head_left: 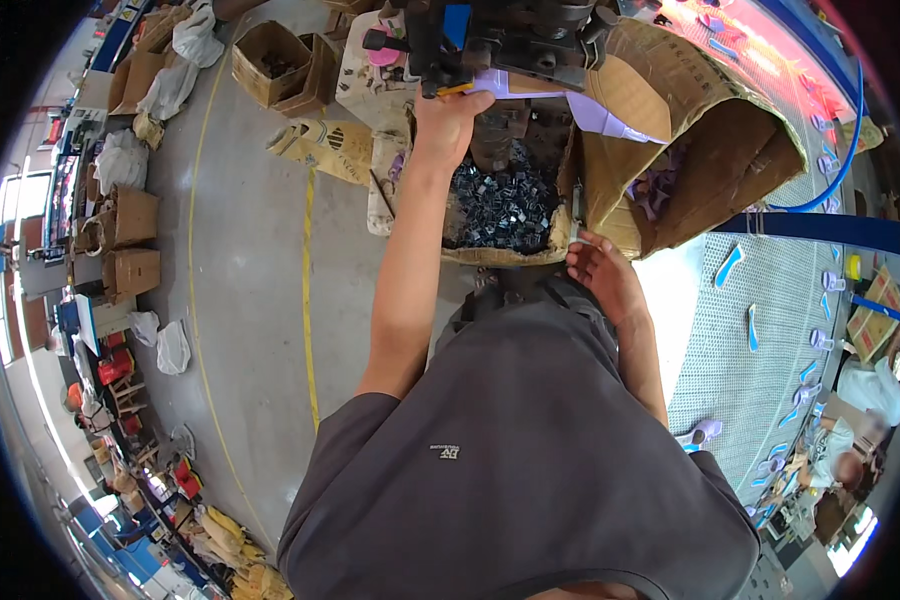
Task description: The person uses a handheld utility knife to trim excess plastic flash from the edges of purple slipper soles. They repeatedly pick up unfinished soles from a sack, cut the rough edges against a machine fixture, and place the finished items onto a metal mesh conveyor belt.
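In the head view, the person's left hand (453, 118) is stretched up to the black machine (490, 35) at the top of the picture, its fingers closed around a thin yellow piece (453, 90) at the machine's lower edge. Just beside that hand, a pale purple sheet (570, 100) lies under the machine and runs out toward the right.

Below the machine stands a cardboard box (500, 255) filled with small dark metal clips (505, 205). The left forearm crosses over the box's left edge. The right hand (602, 275) rests at the box's near right corner, fingers loosely curled and touching the cardboard rim; it holds nothing that can be made out.

To the right of the box, a large torn cardboard carton (700, 130) leans open, with purple pieces (655, 190) inside it. Further right lies a white mesh surface (760, 370) carrying scattered blue and purple pieces, and another person (860, 420) sits at its far right edge.

On the concrete floor (250, 260) to the left, yellow lines are painted, and open cardboard boxes (270, 65) and white bags (175, 85) stand along the far side.
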`<state>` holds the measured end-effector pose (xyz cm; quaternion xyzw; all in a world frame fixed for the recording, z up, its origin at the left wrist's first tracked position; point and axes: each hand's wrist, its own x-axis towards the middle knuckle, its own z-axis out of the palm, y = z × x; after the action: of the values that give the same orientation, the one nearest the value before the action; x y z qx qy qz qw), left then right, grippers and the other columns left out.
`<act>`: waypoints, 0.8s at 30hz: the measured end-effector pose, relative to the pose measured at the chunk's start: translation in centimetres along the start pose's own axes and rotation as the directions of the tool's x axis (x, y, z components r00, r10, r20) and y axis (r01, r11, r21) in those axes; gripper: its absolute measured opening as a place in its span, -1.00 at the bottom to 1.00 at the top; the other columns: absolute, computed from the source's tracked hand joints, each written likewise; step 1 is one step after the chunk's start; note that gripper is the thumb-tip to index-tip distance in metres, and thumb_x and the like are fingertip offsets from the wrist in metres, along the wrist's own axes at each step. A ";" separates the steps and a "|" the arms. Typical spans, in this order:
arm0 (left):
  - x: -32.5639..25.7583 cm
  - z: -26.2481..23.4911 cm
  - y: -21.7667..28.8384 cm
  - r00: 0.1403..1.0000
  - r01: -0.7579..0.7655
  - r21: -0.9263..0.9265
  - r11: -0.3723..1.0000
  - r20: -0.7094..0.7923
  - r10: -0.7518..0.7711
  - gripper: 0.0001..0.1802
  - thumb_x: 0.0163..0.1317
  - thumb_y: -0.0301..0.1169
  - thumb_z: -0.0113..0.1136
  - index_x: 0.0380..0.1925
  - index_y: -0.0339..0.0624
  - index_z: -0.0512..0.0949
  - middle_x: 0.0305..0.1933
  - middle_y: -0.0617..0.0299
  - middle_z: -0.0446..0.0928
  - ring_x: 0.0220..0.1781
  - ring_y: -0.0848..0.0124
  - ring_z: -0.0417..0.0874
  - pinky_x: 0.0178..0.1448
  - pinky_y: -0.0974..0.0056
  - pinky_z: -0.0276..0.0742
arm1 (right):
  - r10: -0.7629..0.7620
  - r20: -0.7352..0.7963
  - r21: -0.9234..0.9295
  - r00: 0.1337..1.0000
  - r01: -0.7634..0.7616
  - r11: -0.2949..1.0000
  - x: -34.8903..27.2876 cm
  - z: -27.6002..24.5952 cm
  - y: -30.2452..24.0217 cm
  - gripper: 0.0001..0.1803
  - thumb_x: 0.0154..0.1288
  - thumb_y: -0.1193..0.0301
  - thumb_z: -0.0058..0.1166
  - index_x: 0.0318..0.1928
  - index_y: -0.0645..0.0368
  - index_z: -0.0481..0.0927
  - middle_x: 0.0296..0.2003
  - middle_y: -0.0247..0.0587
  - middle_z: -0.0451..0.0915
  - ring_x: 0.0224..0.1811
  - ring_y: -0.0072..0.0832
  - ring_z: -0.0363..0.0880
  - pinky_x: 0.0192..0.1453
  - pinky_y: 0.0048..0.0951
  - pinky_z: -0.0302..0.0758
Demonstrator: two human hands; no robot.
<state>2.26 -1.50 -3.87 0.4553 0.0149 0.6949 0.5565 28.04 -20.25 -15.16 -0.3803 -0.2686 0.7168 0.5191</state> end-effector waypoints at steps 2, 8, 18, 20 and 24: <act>0.0 -0.3 0.5 1.000 0.011 0.002 1.000 0.027 -0.011 -0.39 -0.07 -0.83 0.35 0.04 -0.16 0.54 0.00 0.28 0.61 0.04 0.41 0.63 0.15 0.24 0.58 | -0.013 -0.067 -0.001 0.998 0.013 1.000 -0.6 -1.4 1.0 -0.45 0.39 0.05 0.10 0.20 0.17 0.44 0.03 -0.12 0.56 0.09 -0.34 0.54 0.23 -0.24 0.44; -0.1 -0.2 0.1 0.999 -0.023 -0.062 0.998 0.032 0.025 -0.40 -0.06 -0.78 0.41 0.04 -0.16 0.55 -0.02 0.30 0.62 0.01 0.41 0.64 0.16 0.25 0.56 | -0.051 -0.234 0.121 0.971 0.081 0.989 -2.6 -6.2 1.6 -0.51 0.43 0.08 0.04 0.17 0.16 0.46 -0.03 -0.11 0.59 0.12 -0.29 0.53 0.24 -0.18 0.46; -0.4 -1.1 1.5 1.000 -0.020 0.013 1.000 0.002 0.020 -0.46 -0.03 -0.68 0.46 0.00 -0.18 0.55 -0.08 0.30 0.63 -0.03 0.41 0.65 0.11 0.23 0.57 | -0.392 0.198 0.476 0.898 0.262 0.840 0.4 7.2 -8.6 -0.34 0.49 0.02 -0.09 0.24 0.43 0.35 0.31 0.32 0.28 0.45 0.11 0.19 0.53 0.03 0.17; -1.5 -0.7 2.3 0.999 -0.036 0.103 0.994 -0.017 0.038 -0.58 0.05 -0.62 0.43 -0.05 -0.20 0.56 -0.13 0.28 0.64 -0.06 0.40 0.67 0.06 0.24 0.58 | -0.368 0.252 0.464 0.895 0.222 0.857 1.9 8.9 -9.7 -0.31 0.49 0.01 -0.09 0.24 0.46 0.32 0.33 0.39 0.22 0.47 0.19 0.13 0.55 0.07 0.13; -9.7 -9.7 0.1 0.997 0.071 0.926 0.372 -0.072 -0.010 -0.77 0.18 -0.55 0.27 -0.13 -0.22 0.61 -0.21 0.12 0.66 -0.18 0.29 0.69 -0.04 0.22 0.57 | -0.381 0.162 0.387 0.910 0.296 0.873 3.0 10.9 -10.6 -0.22 0.47 -0.02 -0.11 0.33 0.48 0.18 0.41 0.35 0.09 0.51 0.16 0.04 0.58 0.09 0.05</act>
<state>-4.43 -4.43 -15.52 0.6691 0.4277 0.5657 0.2223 24.24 -13.93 -1.51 -0.1406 -0.2570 0.6901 0.6618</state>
